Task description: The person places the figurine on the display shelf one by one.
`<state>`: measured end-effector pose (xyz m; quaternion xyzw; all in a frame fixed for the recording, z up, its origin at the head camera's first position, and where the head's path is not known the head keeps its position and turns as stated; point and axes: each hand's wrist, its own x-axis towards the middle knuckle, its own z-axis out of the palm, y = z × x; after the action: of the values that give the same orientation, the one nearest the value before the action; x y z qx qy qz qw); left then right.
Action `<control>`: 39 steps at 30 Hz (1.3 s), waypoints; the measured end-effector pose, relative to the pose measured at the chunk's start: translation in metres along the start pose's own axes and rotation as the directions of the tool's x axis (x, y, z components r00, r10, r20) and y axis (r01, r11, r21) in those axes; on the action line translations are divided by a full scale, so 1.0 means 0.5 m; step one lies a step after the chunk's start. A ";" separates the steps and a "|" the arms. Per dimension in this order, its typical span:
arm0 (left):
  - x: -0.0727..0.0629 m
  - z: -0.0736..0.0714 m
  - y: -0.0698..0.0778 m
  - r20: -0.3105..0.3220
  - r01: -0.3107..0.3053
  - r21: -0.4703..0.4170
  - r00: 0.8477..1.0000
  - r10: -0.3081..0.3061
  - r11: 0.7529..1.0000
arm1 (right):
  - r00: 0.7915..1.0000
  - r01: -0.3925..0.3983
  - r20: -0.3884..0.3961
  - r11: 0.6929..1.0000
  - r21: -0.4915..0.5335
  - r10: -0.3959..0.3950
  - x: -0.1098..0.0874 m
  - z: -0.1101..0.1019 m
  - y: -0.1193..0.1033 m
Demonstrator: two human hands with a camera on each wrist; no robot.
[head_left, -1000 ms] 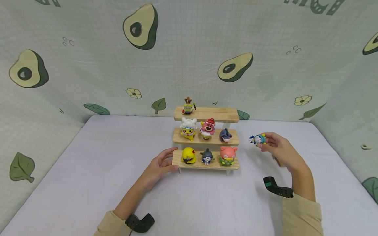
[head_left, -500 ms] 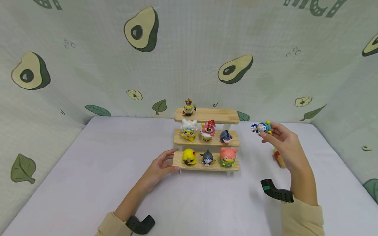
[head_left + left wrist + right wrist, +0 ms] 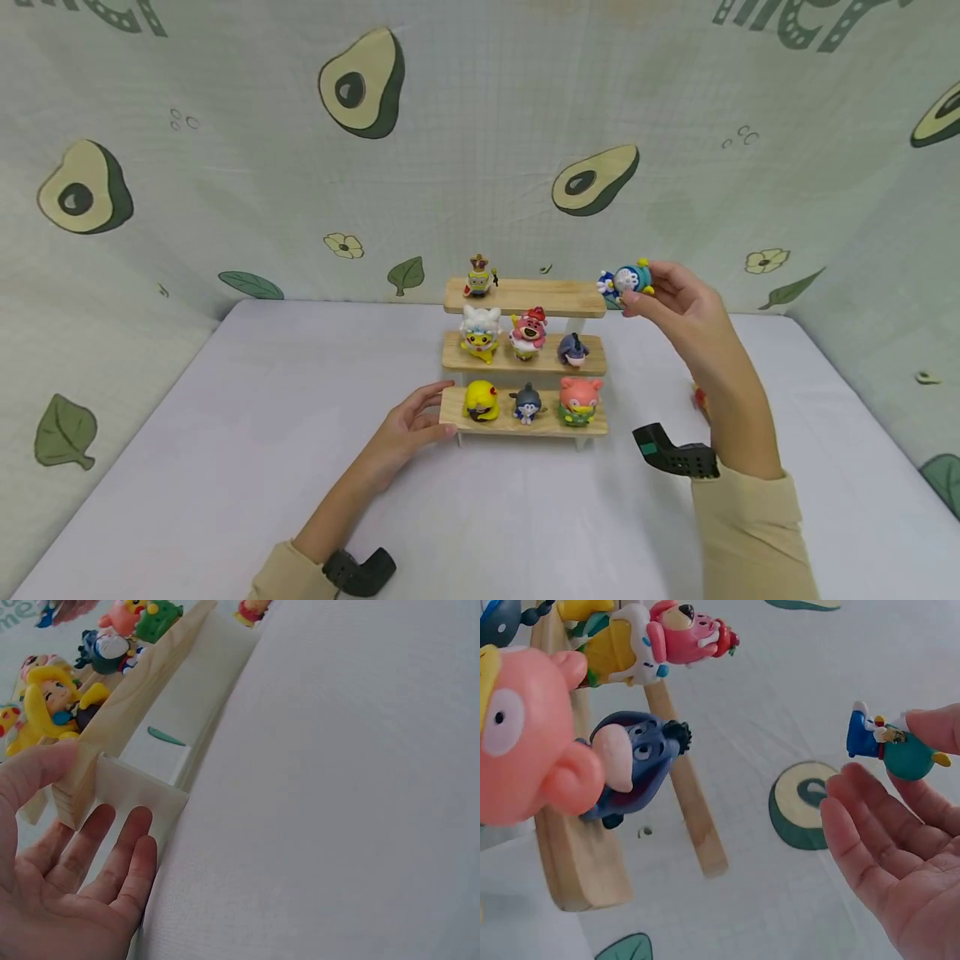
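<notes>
A three-tier wooden display stand (image 3: 525, 424) with white supports bears several small figurines. At its lower left end my left hand (image 3: 411, 423) holds the bottom board: in the left wrist view the thumb lies on the board end and the other fingers come up beside the white support (image 3: 139, 784). My right hand (image 3: 686, 308) pinches a small blue-and-teal figurine (image 3: 628, 280) between thumb and fingers, tipped on its side, just off the right end of the top board (image 3: 547, 297). In the right wrist view this figurine (image 3: 909, 756) hangs in the air, apart from the boards.
A crowned yellow figurine (image 3: 478, 277) stands at the top board's left end. A grey-blue donkey figurine (image 3: 573, 350) sits at the middle board's right end, above a pink figurine (image 3: 580, 400). Another figurine (image 3: 701, 402), red and yellow, lies on the table, partly behind the right forearm.
My right hand has risen and then moved left with the figurine, from beside the middle board to the top board's right end. The left hand stays on the stand.
</notes>
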<state>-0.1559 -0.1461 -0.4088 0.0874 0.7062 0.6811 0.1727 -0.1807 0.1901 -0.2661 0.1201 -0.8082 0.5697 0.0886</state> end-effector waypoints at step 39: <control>0.001 0.005 0.006 -0.022 0.022 0.011 1.000 -0.021 1.000 | 0.854 -0.187 0.476 0.978 -0.094 0.209 0.192 0.079 -0.005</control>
<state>-0.1559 -0.1435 -0.4056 0.0734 0.7126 0.6762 0.1719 -0.2717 0.1432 -0.2499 0.1727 -0.8251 0.5095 -0.1725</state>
